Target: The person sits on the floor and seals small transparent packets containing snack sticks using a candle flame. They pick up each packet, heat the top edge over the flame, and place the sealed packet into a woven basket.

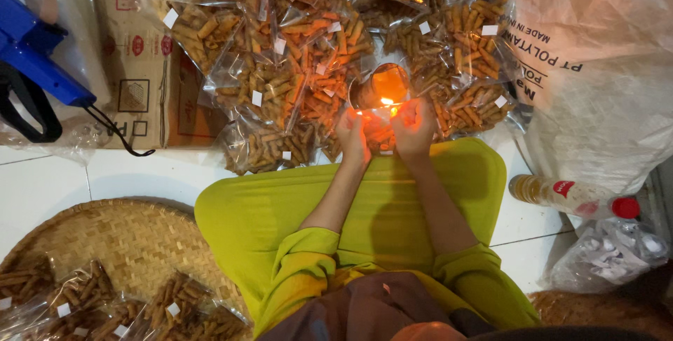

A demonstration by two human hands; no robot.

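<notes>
1. A small clear snack bag (381,133) of orange-brown fried sticks sits between the two hands, just past the person's knees, its top edge held close to a small flame (386,102).
2. The left hand (352,135) pinches the bag's left side, fingers closed on the plastic; the right hand (413,127) grips its right side in the same narrow pinch, so the bag spans the short gap between them.
3. The flame burns in a small round metal holder (382,83), directly beyond the hands and nearly touching the bag's edge.
4. Behind the holder lies a heap of filled snack bags (280,67), each with a small white label, spread across the floor.
5. A cardboard box (151,67) stands left of the heap, with a blue label gun (38,53) further left.
6. A large white sack (596,67) stands on the right; a plastic bottle with a red cap (571,197) lies on the white tiled floor (126,173) below it.
7. Near the person's left side, a woven bamboo tray (126,243) carries more filled bags (91,299).
</notes>
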